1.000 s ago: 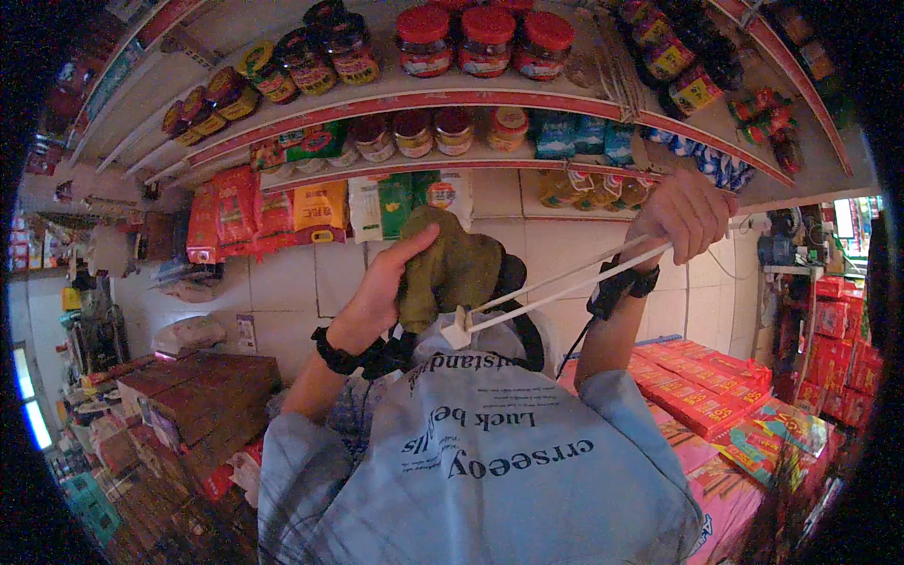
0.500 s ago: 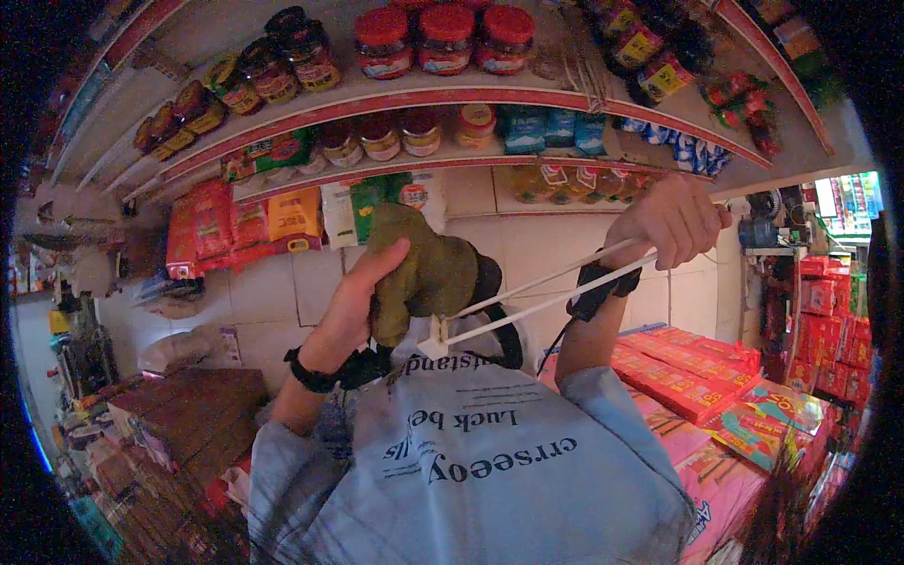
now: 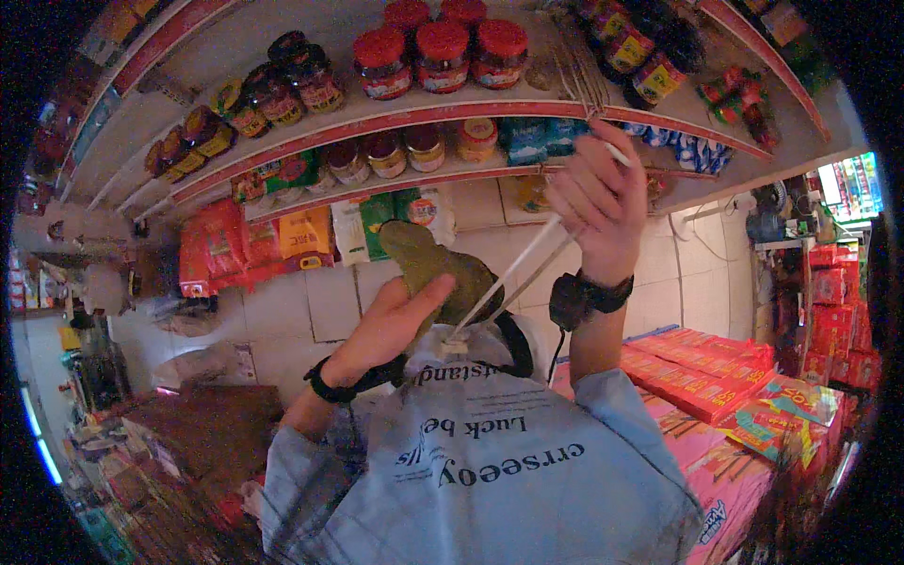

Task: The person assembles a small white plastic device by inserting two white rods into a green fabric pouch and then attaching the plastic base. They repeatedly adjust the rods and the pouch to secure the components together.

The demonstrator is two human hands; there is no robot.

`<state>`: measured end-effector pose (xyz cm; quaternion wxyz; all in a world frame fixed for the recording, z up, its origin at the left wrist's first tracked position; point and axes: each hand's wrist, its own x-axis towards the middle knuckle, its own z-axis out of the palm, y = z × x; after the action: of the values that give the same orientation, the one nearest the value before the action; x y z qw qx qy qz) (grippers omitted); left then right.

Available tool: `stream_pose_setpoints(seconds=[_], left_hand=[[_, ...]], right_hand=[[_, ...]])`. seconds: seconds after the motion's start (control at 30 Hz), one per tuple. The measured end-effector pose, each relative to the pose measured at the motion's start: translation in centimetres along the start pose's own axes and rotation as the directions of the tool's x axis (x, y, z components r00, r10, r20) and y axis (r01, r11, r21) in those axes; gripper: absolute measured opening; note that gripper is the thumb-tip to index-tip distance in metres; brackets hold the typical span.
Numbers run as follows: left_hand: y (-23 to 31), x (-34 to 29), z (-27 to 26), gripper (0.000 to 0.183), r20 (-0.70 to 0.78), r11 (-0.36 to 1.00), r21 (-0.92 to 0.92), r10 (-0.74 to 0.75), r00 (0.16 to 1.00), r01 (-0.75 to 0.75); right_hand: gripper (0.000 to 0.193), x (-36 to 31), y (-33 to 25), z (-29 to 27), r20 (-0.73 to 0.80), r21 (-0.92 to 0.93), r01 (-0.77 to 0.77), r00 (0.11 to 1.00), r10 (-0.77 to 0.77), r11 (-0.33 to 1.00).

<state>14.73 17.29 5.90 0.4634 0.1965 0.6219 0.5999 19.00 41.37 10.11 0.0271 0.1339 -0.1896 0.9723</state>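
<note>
My left hand [image 3: 400, 315] grips an olive-green soft-looking thing [image 3: 428, 259], its thumb along the near side; I cannot make out its kind. Just below it, close to my chest, a small pale tab [image 3: 454, 346] sits where a white cord [image 3: 516, 271] comes together. Up and to the right, my right hand [image 3: 598, 193] is closed around the cord, which runs taut between tab and fingers. A short bit of cord shows above the knuckles. A dark curved band [image 3: 515, 346] lies beside the olive thing.
Shelves [image 3: 443, 118] ahead hold red-lidded jars [image 3: 443, 56], dark jars [image 3: 315, 85] and blue packs [image 3: 527, 141]. Red and orange bags [image 3: 231, 245] hang or stand below. At right lie flat red boxes [image 3: 692, 377] on a pink stack. A brown box [image 3: 202, 428] stands at left.
My right hand has moved left and up, turning its knuckles, so the cord now rises more steeply. The olive thing has tilted, and my left hand has shifted slightly right and down.
</note>
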Motion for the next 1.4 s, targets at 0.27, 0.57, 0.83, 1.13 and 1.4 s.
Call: stream_pose_setpoints(seconds=[0.27, 0.57, 0.83, 1.13, 1.4], left_hand=[[-0.5, 0.7, 0.6, 0.034, -0.062, 0.992, -0.077, -0.101, 0.993, 0.096], [-2.4, 2.0, -0.3, 0.020, -0.024, 0.980, 0.165, 0.114, 0.993, -0.109], [-2.6, 2.7, -0.1, 0.021, -0.427, 0.935, -0.310, 0.026, 0.904, -0.173], [-2.4, 4.5, 0.7, 0.026, -0.656, 0.845, -0.408, -0.008, 0.754, -0.346], [-2.9, 4.4, 1.3, 0.032, -0.663, 0.835, -0.398, 0.023, 0.749, -0.378]], right_hand=[[0.037, 3.1, 2.8, -3.0, -0.088, 0.036, -0.101, 0.991, 0.104, 0.994], [0.030, 6.1, 4.5, -7.4, -0.363, 0.029, -0.203, 0.910, 0.200, 0.979], [0.044, 2.3, 2.3, -6.4, -0.143, -0.979, -0.201, 0.818, -0.557, -0.043], [0.063, -7.0, 11.3, -1.6, -0.218, -0.781, -0.306, 0.951, -0.221, -0.544], [0.051, -6.6, 11.7, -2.5, -0.223, -0.796, -0.358, 0.923, -0.313, -0.488]])
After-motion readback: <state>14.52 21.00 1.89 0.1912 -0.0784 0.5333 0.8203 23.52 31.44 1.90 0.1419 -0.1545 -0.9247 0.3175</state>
